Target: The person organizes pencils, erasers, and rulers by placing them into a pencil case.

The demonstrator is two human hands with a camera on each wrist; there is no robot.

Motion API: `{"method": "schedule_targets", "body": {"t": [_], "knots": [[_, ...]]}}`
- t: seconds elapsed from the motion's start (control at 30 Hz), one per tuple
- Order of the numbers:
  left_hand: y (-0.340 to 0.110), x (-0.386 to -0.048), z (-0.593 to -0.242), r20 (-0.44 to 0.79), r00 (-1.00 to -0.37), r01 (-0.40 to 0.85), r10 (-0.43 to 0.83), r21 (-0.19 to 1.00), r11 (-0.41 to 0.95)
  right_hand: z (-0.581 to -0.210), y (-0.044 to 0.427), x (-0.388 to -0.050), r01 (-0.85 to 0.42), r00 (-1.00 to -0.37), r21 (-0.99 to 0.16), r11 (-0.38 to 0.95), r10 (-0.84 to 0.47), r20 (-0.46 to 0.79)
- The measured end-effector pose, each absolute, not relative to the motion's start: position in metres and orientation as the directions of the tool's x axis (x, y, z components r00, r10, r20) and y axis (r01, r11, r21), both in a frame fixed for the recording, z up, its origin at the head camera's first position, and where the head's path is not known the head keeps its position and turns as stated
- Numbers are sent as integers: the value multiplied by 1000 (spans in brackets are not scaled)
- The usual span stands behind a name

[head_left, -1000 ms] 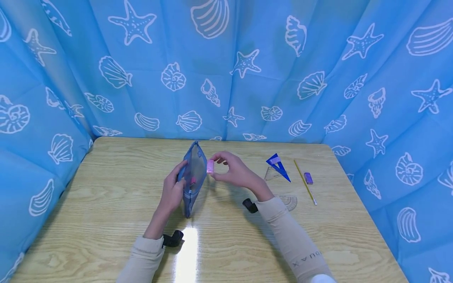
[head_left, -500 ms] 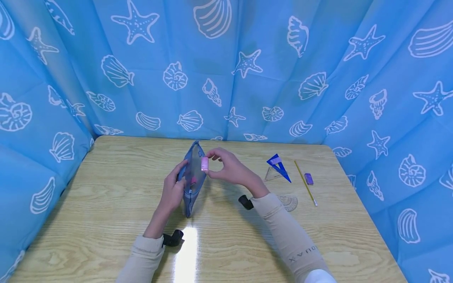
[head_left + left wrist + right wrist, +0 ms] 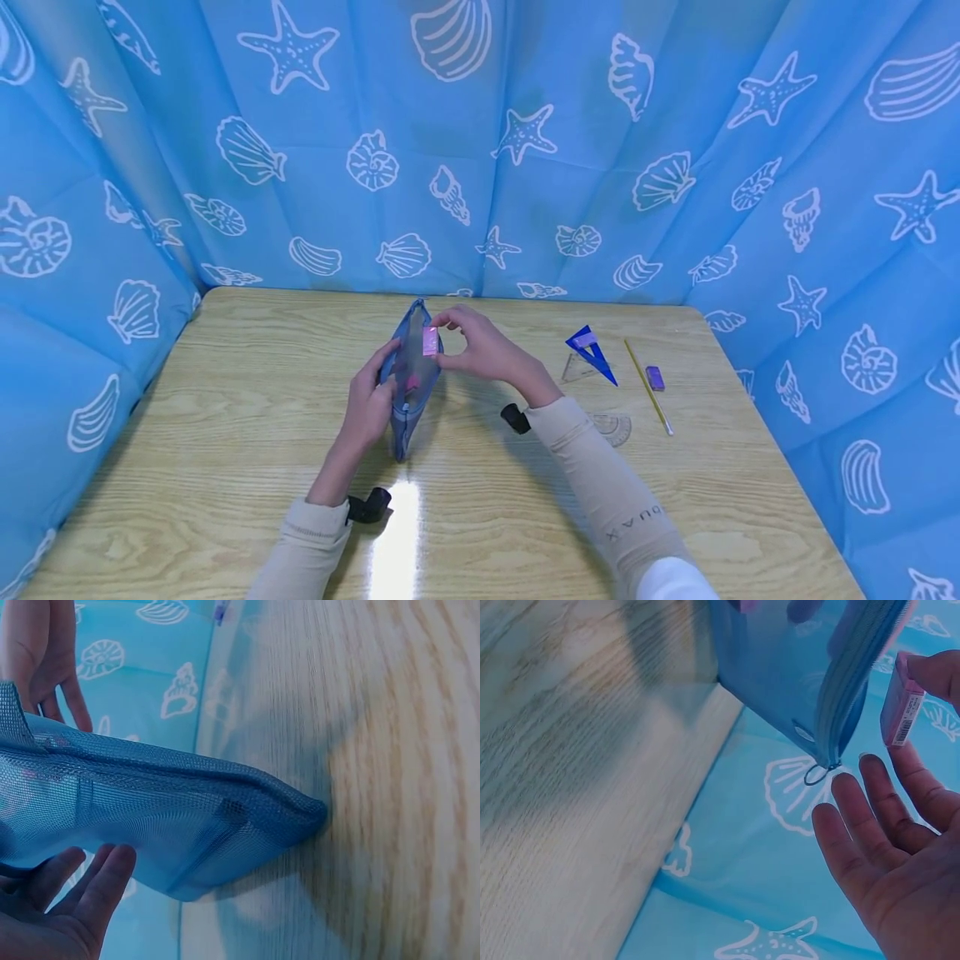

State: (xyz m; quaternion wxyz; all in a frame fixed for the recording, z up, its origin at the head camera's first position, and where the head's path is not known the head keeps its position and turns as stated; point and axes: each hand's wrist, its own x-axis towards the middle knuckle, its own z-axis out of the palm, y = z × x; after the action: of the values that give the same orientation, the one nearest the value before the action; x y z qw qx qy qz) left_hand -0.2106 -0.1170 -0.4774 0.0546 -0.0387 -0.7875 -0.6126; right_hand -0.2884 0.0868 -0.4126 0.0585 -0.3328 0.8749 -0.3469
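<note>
Mesh pouch point(image 3: 402, 427), mouth parted, with a pink block point(image 3: 430, 341) at its right rim.
Nearer, the left hand point(image 3: 367, 408) grips the mesh pouch's left wall; the opening's long axis runs near to far. Slightly farther, the right hand point(image 3: 483, 348) pinches the pink block between thumb and finger, other fingers spread. The block lies left of that hand, by the opening's farther half, long side roughly along it; contact with the rim cannot be told.
</note>
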Motion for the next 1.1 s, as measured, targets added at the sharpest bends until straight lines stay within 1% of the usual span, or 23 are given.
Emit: {"method": "schedule_targets", "body": {"t": [0.27,0.63,0.87,1.1], "knots": [[-116,-211,-476,114,-993,107,-14,966,236,-416,83,-296,-548,-768,-617,565,-631,105],[-116,-211,-477,113,-993,105,-21,964,246,-415,72,-301,-548,-789,-520,655,-612,61],[-118,-211,-479,120,-993,113,-19,969,221,-421,78,-298,-519,-804,-572,635,-591,73],[-121,-211,-480,125,-991,115,-37,972,206,-432,94,-291,-492,-814,-658,570,-569,115]]}}
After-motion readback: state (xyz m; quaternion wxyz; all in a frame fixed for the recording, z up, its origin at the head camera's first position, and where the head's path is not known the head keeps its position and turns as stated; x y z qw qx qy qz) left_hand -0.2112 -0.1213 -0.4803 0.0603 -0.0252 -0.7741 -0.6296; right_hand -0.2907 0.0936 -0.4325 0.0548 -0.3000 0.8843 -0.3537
